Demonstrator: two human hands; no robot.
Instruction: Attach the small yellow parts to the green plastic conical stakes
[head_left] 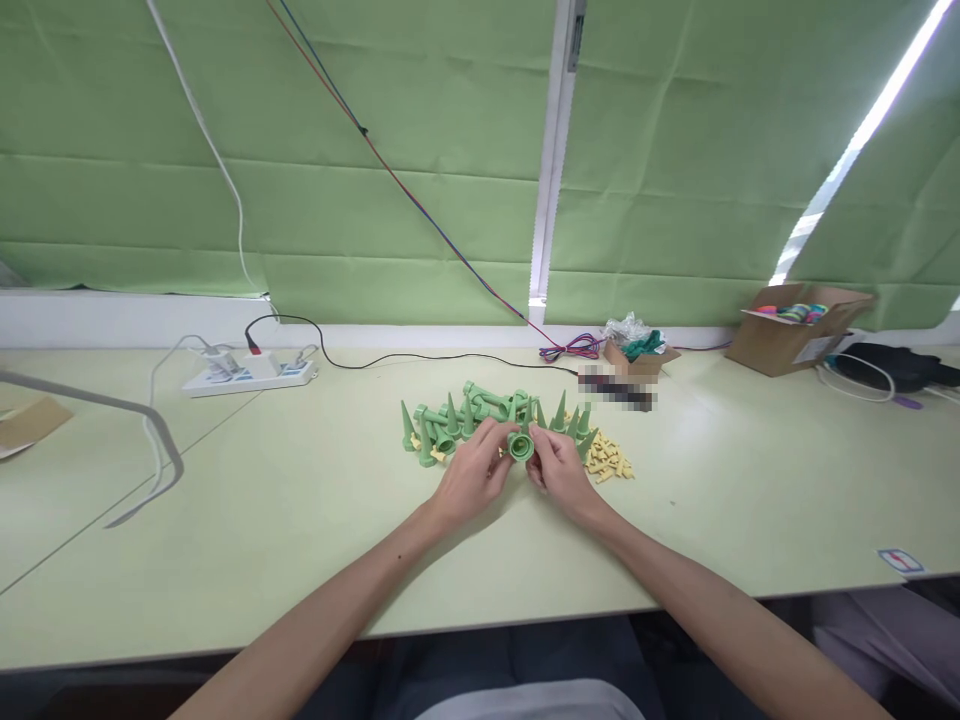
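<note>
Between my two hands is a green plastic watering spike (520,446), its round, hollow end turned toward me. My left hand (475,468) grips it from the left with thumb and fingers. From the right, my right hand (559,466) pinches at its side; the fingertips are partly hidden. Just behind the hands lies a pile of green tubes and cones (487,402), some cones standing upright on their bases. Small yellow plastic pieces (609,458) are heaped to the right of my right hand, and a few lie among the green parts on the left.
A white power strip (251,375) sits at the back left, with a black cable running right. Farther right are a small open carton (641,360) and a larger cardboard box (796,335). A grey bent bar (161,430) reaches over the table (315,540) at left.
</note>
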